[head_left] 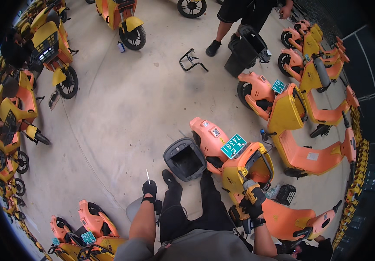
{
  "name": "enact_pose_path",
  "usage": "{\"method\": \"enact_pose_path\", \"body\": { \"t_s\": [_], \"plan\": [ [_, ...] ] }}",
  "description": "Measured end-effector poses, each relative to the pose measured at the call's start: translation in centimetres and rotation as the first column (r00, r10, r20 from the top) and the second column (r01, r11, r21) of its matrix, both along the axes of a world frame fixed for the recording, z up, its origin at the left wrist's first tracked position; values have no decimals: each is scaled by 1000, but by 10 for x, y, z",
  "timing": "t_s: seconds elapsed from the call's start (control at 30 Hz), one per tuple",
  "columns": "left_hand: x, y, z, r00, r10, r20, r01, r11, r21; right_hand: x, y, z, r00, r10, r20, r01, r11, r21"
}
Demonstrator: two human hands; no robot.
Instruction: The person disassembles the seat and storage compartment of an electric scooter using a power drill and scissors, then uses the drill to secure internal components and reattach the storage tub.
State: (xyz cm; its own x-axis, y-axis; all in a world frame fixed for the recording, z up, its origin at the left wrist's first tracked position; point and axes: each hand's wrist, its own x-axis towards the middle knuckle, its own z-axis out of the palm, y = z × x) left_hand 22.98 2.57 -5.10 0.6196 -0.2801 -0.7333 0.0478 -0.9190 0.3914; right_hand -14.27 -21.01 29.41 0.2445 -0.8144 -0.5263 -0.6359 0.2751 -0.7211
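Note:
My left hand [149, 188], in a black glove, is closed round a thin white stick [148, 175] that points up; I cannot make out its kind. My gloved right hand [251, 208] grips a yellow and black cordless drill [253, 191]. The drill's front end is over the yellow rear body of an orange and yellow scooter [233, 174]; whether it touches cannot be told. That scooter has a green plate [233, 146] and an open compartment below its seat area. By my feet, against its rear fender, stands an open black bin [185, 160].
Another person's legs [235, 21] stand at the far right beside a black box [246, 50]. A bent black metal bracket [192, 61] lies on the concrete floor [118, 100]. A black basket [286, 194] is behind my scooter's body. Parked scooters [291, 108] line both sides.

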Motion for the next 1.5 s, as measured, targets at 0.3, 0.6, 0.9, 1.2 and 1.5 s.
{"method": "enact_pose_path", "body": {
  "t_s": [0.3, 0.6, 0.9, 1.2, 1.5],
  "plan": [
    [10, -51, 32, 928, 342, -150, -365, 916, -167, 25, 7, -1, 992, -99, 72, 72, 946, 315],
    [-27, -111, -71, 983, 113, 146, -68, 956, -284, 35, 15, -10, 982, 175, -73, -148, 949, 279],
    [-27, -149, -69, 953, 266, -143, -298, 909, -291, -9, 2, -43, 998, -35, -44, 47, 950, 309],
    [3, -62, 62, 645, 762, -51, -764, 645, -20, 26, -63, -46, 916, 401, -9, -394, 903, 171],
    [-22, 127, 193, 126, 963, -236, -907, 16, -421, 192, -106, 9, 714, 697, -66, -652, 628, -425]
  ]
}}
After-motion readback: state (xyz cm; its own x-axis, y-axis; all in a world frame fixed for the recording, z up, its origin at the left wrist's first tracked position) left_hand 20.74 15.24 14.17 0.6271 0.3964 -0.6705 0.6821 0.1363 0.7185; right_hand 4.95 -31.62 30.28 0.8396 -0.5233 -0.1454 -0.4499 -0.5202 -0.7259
